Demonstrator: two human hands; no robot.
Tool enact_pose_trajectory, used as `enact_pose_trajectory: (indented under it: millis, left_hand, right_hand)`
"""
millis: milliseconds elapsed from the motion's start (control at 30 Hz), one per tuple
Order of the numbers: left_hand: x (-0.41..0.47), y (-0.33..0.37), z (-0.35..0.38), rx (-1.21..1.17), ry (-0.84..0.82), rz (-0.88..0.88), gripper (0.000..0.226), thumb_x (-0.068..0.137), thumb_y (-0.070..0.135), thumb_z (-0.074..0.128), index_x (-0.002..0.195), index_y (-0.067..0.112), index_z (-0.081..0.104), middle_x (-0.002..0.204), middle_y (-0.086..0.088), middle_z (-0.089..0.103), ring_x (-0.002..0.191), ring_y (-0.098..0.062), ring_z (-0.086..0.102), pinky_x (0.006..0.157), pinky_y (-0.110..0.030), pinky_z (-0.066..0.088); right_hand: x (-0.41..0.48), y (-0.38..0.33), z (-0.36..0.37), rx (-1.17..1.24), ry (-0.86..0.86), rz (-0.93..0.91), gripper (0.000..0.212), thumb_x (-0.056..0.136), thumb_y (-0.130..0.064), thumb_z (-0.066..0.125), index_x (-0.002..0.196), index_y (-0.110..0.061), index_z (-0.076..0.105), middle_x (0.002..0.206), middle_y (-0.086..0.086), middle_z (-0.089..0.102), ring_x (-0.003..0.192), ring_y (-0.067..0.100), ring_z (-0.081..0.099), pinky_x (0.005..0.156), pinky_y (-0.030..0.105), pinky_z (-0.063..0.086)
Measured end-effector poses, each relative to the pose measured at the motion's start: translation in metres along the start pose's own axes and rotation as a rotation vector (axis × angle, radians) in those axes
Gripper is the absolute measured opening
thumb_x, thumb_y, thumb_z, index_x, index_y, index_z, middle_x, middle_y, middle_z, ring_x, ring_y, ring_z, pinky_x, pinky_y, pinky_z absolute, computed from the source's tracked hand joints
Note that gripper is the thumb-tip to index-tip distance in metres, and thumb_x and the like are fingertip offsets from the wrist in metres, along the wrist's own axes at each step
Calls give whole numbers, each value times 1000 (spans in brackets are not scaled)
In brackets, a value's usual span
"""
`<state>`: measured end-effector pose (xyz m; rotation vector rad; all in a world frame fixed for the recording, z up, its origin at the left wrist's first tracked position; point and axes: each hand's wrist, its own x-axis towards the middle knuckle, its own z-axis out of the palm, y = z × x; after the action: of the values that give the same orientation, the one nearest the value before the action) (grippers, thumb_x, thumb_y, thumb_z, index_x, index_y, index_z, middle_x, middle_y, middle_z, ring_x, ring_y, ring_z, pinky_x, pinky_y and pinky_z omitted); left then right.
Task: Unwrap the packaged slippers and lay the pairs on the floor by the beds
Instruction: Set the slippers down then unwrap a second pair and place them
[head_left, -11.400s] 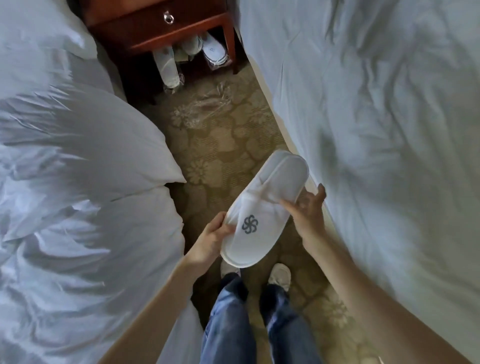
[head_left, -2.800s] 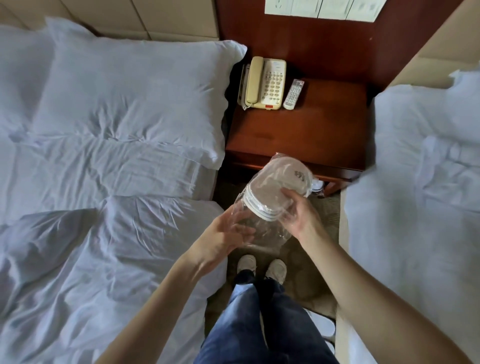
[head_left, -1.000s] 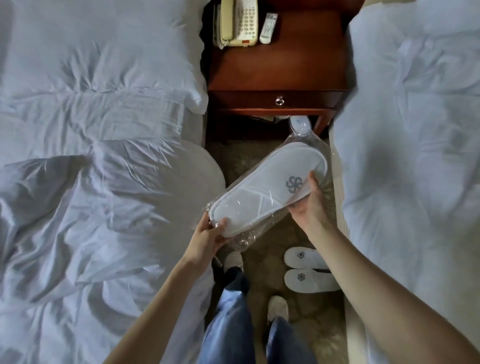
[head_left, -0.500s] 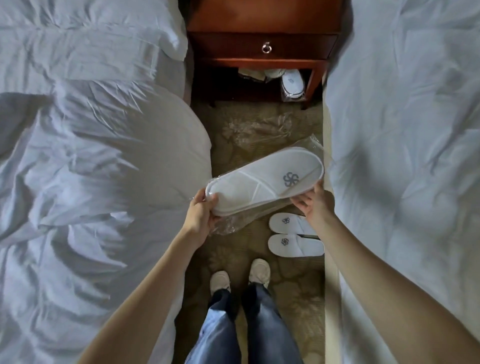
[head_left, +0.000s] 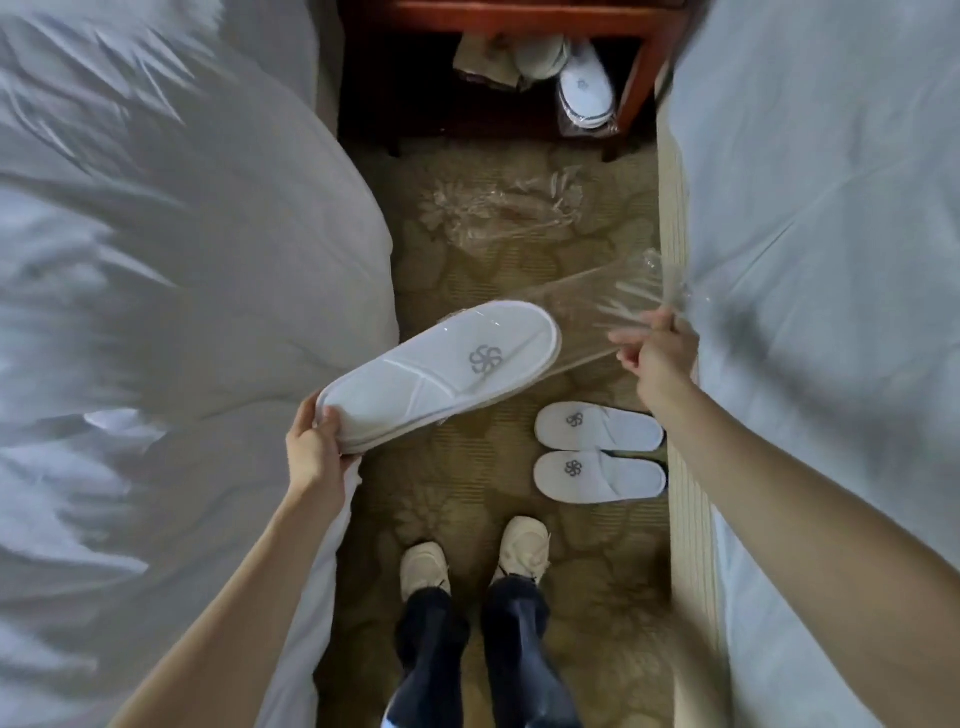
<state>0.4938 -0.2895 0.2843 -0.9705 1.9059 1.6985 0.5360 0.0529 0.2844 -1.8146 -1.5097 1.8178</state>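
My left hand (head_left: 314, 441) grips the heel end of a stacked pair of white slippers (head_left: 441, 371) with a grey swirl logo, held over the carpet between the beds. My right hand (head_left: 657, 353) pinches the clear plastic wrapper (head_left: 623, 301), which is stretched out to the right and still covers the slippers' toe end. An unwrapped pair of white slippers (head_left: 597, 454) lies side by side on the floor beside the right bed. Another wrapped pair (head_left: 584, 96) stands under the nightstand.
A crumpled empty wrapper (head_left: 498, 210) lies on the patterned carpet ahead. White bedding (head_left: 182, 312) bulges in from the left, and the right bed (head_left: 831, 260) borders the aisle. The wooden nightstand (head_left: 639, 67) closes the far end. My feet (head_left: 475, 564) stand in the aisle.
My right hand has let go of the slippers' toe end and pulled the wrapper out to the right, sliding it most of the way off. The camera has tilted further down.
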Motion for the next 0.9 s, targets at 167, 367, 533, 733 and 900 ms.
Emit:
enact_pose_trajectory:
  millis: [167, 367, 533, 733, 900]
  left_hand:
    - [43, -80, 9, 58, 88, -109, 34, 101, 23, 36, 134, 27, 46, 123, -2, 49, 110, -25, 51, 73, -35, 52]
    - [86, -164, 13, 312, 113, -69, 35, 102, 29, 33, 135, 29, 42, 133, -5, 47, 119, -27, 47, 103, -44, 42]
    - [131, -199, 34, 368, -9, 6, 35, 102, 24, 34, 136, 32, 42, 124, 8, 42, 109, -11, 42, 92, -28, 34]
    - [210, -202, 88, 322, -121, 105, 34, 102, 25, 36, 134, 29, 45, 124, 6, 47, 113, -14, 45, 92, -30, 37]
    - [268, -216, 133, 219, -177, 191, 33, 102, 22, 36, 132, 22, 50, 126, 3, 51, 115, -15, 48, 95, -31, 39]
  right_hand:
    - [38, 4, 42, 184, -1, -122, 21, 101, -11, 34, 97, -1, 52, 73, 23, 62, 50, 26, 59, 53, 33, 52]
    - [84, 3, 93, 43, -15, -369, 31, 103, -25, 36, 82, -15, 56, 84, 15, 68, 61, 17, 64, 65, 27, 57]
    - [124, 20, 127, 281, -62, -230, 28, 100, -20, 46, 78, -10, 59, 82, 10, 68, 70, 29, 72, 67, 32, 61]
    - [195, 49, 155, 440, -192, -150, 29, 91, 6, 36, 114, 9, 54, 108, 29, 60, 76, 35, 71, 69, 35, 61]
    - [240, 72, 173, 568, -210, -56, 26, 90, 10, 42, 112, 2, 52, 87, 19, 62, 76, 30, 72, 66, 32, 61]
